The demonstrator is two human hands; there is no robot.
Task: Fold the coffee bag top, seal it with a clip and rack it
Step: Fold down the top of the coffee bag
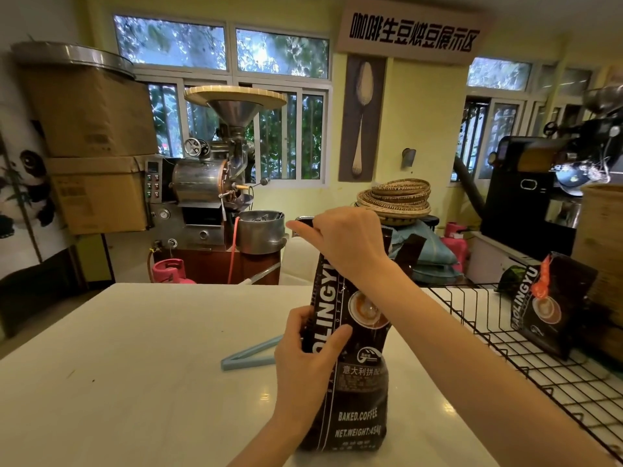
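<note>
A tall black coffee bag (354,396) stands upright on the white table (151,348), near its front edge. My left hand (305,352) grips the bag's left side at mid-height, thumb across its front. My right hand (344,242) is closed over the bag's top edge, which it hides. A light blue clip (251,357) lies open in a V on the table just left of the bag, partly behind my left hand. A black wire rack (526,358) sits to the right, holding a second black coffee bag (549,306) with an orange clip on top.
Beyond the table's far edge stand a steel coffee roaster (215,183), a pink gas cylinder (170,271) and stacked cardboard boxes (94,143). Woven baskets (396,198) are piled behind my right hand. A black machine (532,190) stands at the far right.
</note>
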